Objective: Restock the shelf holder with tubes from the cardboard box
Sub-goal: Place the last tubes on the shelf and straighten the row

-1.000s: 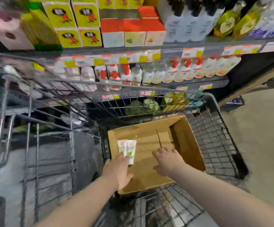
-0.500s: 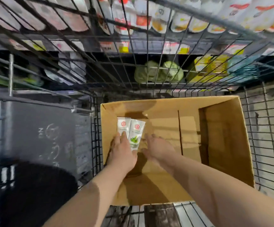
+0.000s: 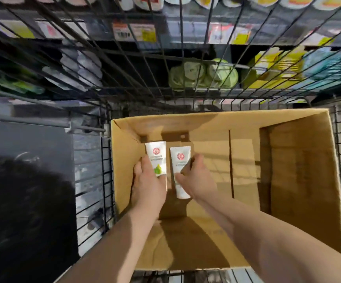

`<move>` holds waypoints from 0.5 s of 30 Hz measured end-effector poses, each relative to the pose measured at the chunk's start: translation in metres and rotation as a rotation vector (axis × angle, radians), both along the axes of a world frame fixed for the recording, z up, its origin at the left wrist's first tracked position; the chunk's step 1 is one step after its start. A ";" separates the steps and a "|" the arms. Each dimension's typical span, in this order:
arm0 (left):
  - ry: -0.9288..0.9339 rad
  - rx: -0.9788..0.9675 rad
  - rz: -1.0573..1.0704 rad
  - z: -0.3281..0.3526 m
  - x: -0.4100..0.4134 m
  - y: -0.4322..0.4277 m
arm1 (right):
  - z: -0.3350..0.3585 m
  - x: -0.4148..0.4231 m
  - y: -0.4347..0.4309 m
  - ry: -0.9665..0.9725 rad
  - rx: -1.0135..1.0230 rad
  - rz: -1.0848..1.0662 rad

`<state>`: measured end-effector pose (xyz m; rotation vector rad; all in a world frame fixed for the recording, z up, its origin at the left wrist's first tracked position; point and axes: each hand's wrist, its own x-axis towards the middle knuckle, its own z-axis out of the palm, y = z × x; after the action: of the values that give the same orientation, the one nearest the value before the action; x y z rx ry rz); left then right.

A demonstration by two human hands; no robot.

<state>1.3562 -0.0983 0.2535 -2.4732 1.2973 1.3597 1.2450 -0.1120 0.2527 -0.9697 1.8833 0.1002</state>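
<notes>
An open cardboard box (image 3: 300, 180) sits in a wire cart. Two white tubes with red round logos lie at its left end. My left hand (image 3: 148, 180) grips the left tube (image 3: 156, 154), whose green leaf mark shows by my fingers. My right hand (image 3: 196, 178) grips the right tube (image 3: 180, 158), fingers curled over its right side; its cap end (image 3: 181, 193) points toward me. The two tubes are apart, with a gap between them. The rest of the box floor is bare. The shelf holder is not identifiable in this view.
The black wire cart wall (image 3: 165, 68) rises right behind the box. Behind it, store shelves hold green packs (image 3: 202, 76), yellow packs (image 3: 271, 66) and price labels (image 3: 135, 32). A dark panel (image 3: 33, 150) lies to the left.
The view has dropped closer into the box. Both hands moved forward onto the tubes and closed round them, and the right tube has been drawn away from the left one.
</notes>
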 end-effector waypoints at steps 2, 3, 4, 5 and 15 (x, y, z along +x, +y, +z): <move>-0.031 0.032 -0.006 -0.002 -0.003 -0.002 | -0.001 -0.007 0.002 -0.016 -0.008 -0.013; -0.046 0.048 -0.001 -0.003 -0.004 -0.003 | -0.002 -0.009 0.003 -0.022 -0.003 -0.009; -0.052 0.062 0.015 -0.004 -0.006 -0.004 | -0.003 -0.012 0.004 -0.033 0.007 -0.010; -0.048 0.078 0.040 -0.005 -0.007 -0.004 | -0.004 -0.014 0.005 -0.047 0.019 -0.013; 0.069 0.083 0.153 0.033 -0.009 0.011 | 0.043 -0.035 0.013 -0.180 -0.026 -0.041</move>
<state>1.3469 -0.0869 0.2867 -2.5360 1.0581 1.5116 1.2101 -0.0989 0.2953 -0.9254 1.7414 -0.0354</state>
